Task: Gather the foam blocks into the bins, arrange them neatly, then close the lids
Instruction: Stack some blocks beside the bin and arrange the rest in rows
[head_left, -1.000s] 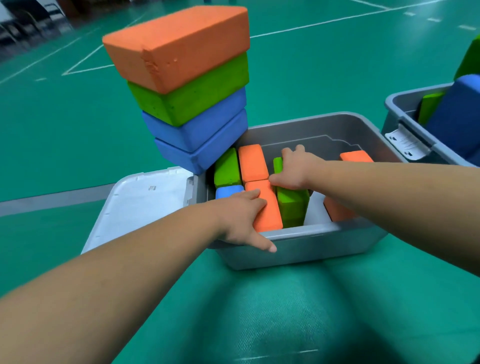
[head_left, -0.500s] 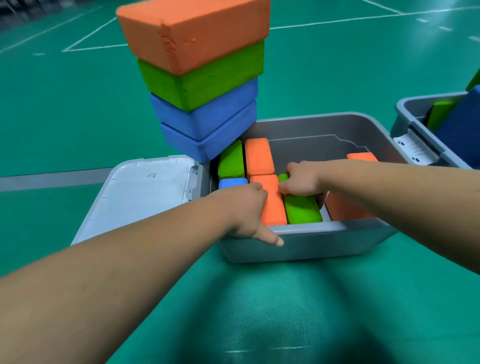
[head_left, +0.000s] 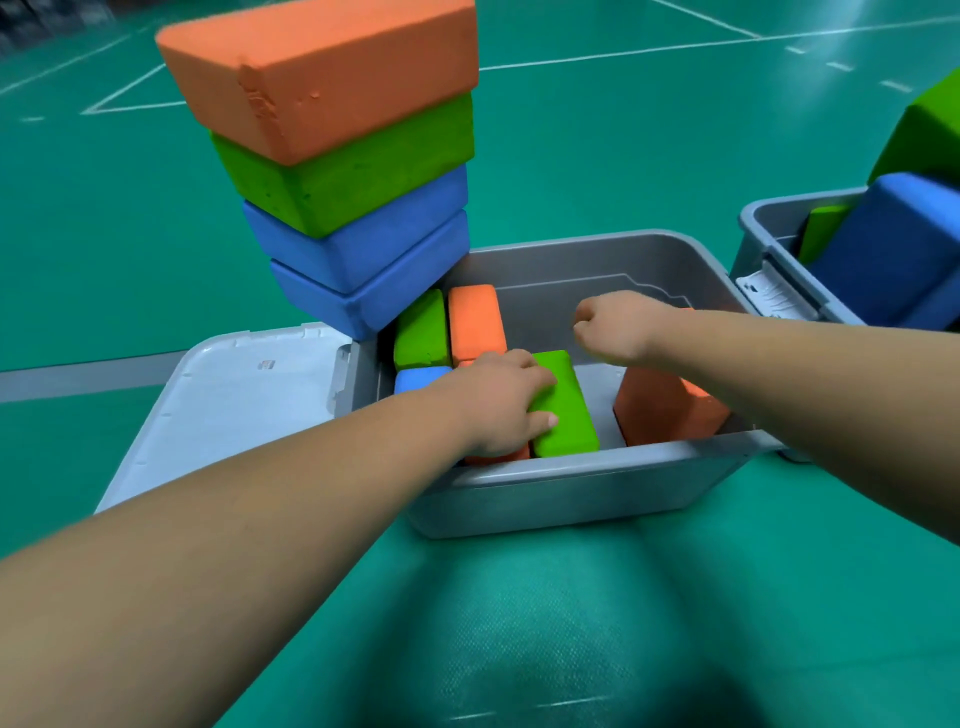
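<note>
A grey plastic bin sits on the green sports floor, its pale grey hinged lid lying open flat to the left. Inside it, along the left side, stand a green foam block, an orange foam block and a small blue foam block. The left hand lies with loose fingers and thumb pressing on a flat green foam block at the front wall, and it covers most of an orange block just beside it. The right hand hovers over the bin's bare middle, clenched in a fist and holding nothing. Below its forearm a larger orange foam block stands at the right wall. A tilted stack of four big foam blocks, orange over green over two blue, rises at the bin's back-left corner. A second grey bin at the right holds blue and green blocks.
</note>
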